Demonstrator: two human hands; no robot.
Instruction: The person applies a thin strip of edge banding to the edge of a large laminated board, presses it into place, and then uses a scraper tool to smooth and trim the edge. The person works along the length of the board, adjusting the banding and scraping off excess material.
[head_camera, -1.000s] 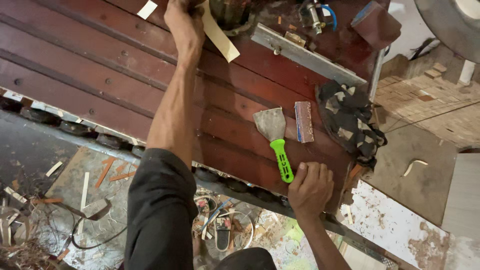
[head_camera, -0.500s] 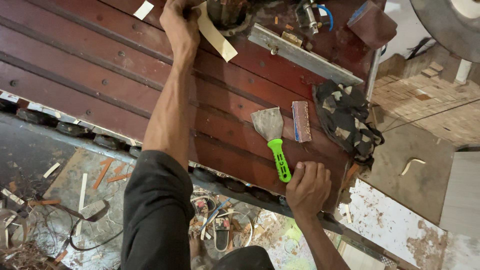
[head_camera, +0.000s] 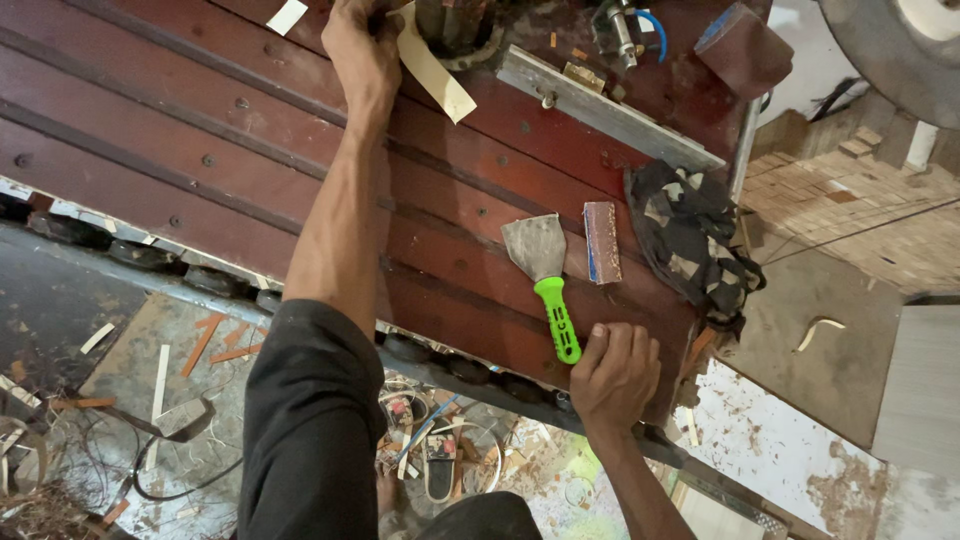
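Observation:
My left hand (head_camera: 362, 48) reaches far up over the dark red metal table (head_camera: 200, 120) and grips a pale strip of edge banding (head_camera: 432, 68) near the machine head. My right hand (head_camera: 612, 372) rests on the table's near edge, fingers curled, just right of the green handle of a putty scraper (head_camera: 545, 280). The scraper lies flat, blade pointing away from me, and nothing is in the right hand. A small worn sanding block (head_camera: 602, 242) lies next to the blade.
A camouflage cloth (head_camera: 692, 240) is bunched at the table's right end. A grey metal bar (head_camera: 600, 108) lies across the top. Wood offcuts, cables and sandals (head_camera: 440, 450) litter the floor below. A round grey disc (head_camera: 900, 50) sits top right.
The view has shifted slightly. My right hand has settled closer to the scraper's handle at the table edge. The left hand keeps its hold on the strip.

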